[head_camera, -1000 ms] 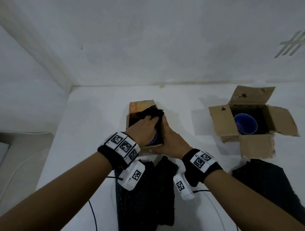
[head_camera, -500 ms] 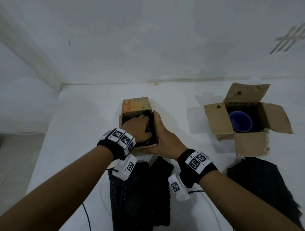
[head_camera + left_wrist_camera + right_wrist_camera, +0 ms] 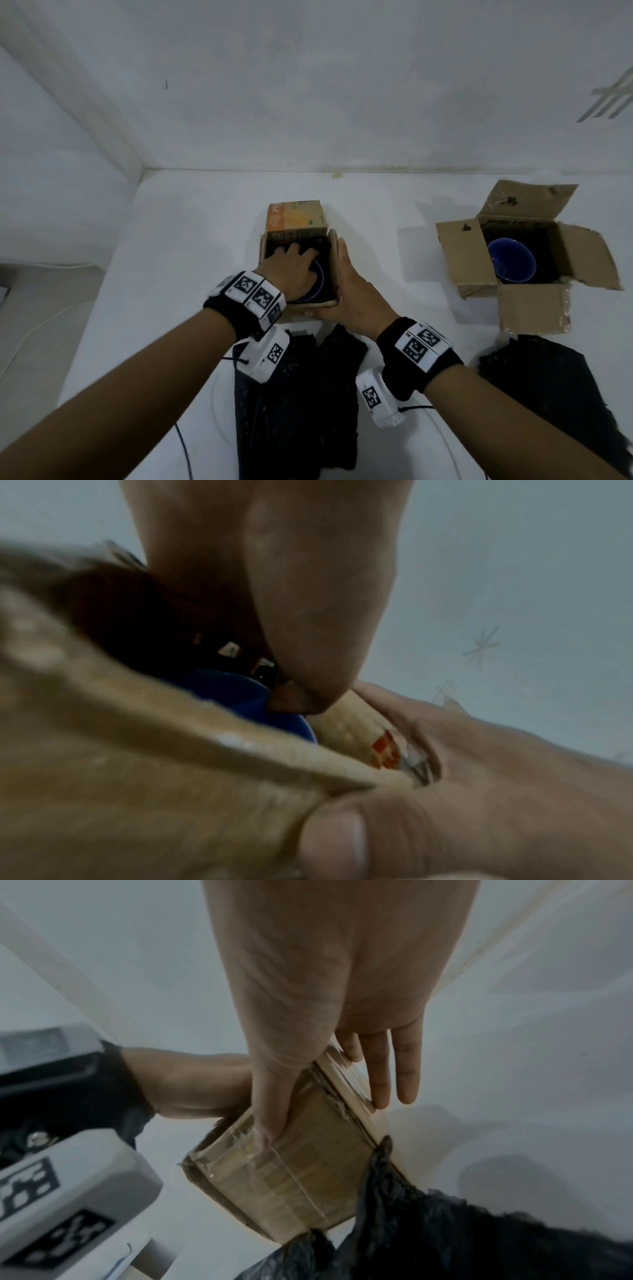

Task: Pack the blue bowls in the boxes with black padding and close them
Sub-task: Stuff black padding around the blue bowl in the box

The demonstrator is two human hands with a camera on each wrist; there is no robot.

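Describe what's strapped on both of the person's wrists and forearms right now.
Both forearms are bare, without sleeves. Each wrist wears a black band topped with white blocks bearing black square fiducial markers: left band, right band. A white camera pod with its own marker hangs beneath each wrist, trailing a thin black cable.

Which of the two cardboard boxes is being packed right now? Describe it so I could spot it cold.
On the white table, look at the middle, not the right side. The small box there has an orange printed flap; the left hand is inside it and the right hand braces its side. The larger box has four plain brown flaps splayed, untouched.
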